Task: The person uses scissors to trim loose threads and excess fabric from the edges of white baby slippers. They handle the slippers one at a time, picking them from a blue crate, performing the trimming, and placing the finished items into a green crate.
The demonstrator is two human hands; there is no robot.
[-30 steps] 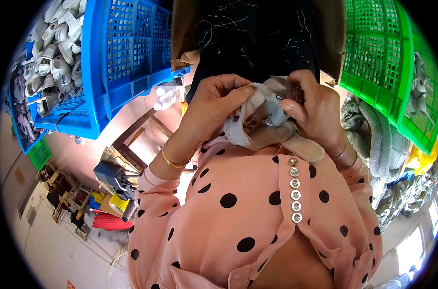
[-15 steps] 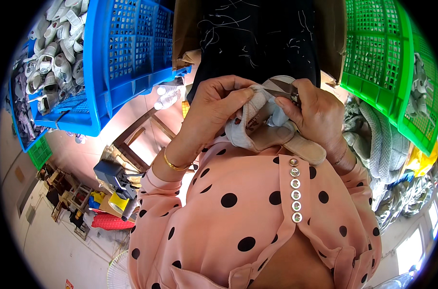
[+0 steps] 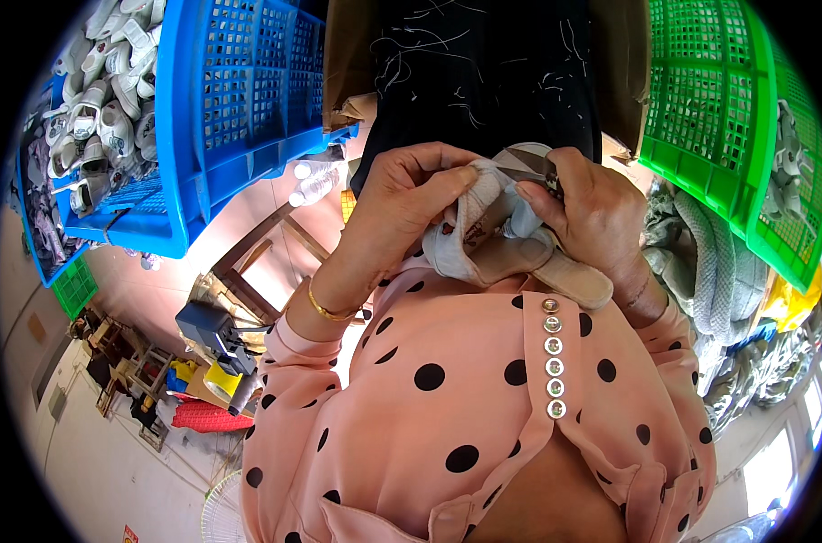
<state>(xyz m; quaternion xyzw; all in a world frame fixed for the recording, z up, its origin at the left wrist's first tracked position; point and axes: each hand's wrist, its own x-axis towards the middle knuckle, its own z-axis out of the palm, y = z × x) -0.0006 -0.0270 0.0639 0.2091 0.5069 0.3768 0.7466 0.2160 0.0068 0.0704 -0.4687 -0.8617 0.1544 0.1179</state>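
My left hand (image 3: 402, 204) pinches the edge of a small white shoe (image 3: 470, 231) between thumb and fingers, close to my body. The shoe has a quilted-looking collar and a dark and red motif. My right hand (image 3: 601, 213) is closed around metal scissors (image 3: 524, 176), whose blades point left to the edge near my left thumb. A pale blue piece (image 3: 522, 219) shows by my right thumb; I cannot tell what it is. Under the right hand lies a second pale shoe (image 3: 575, 279), its sole end sticking out; another rounded part is visible behind the blades.
A blue crate (image 3: 175, 181) with many small white shoes (image 3: 117, 127) stands at the left. Green crates (image 3: 745, 190) stand at the right, above heaped grey-white pieces (image 3: 700, 253). Loose threads lie on my dark lap (image 3: 483, 72), beside a cardboard box (image 3: 349, 54). A wooden stool (image 3: 266, 258) stands left.
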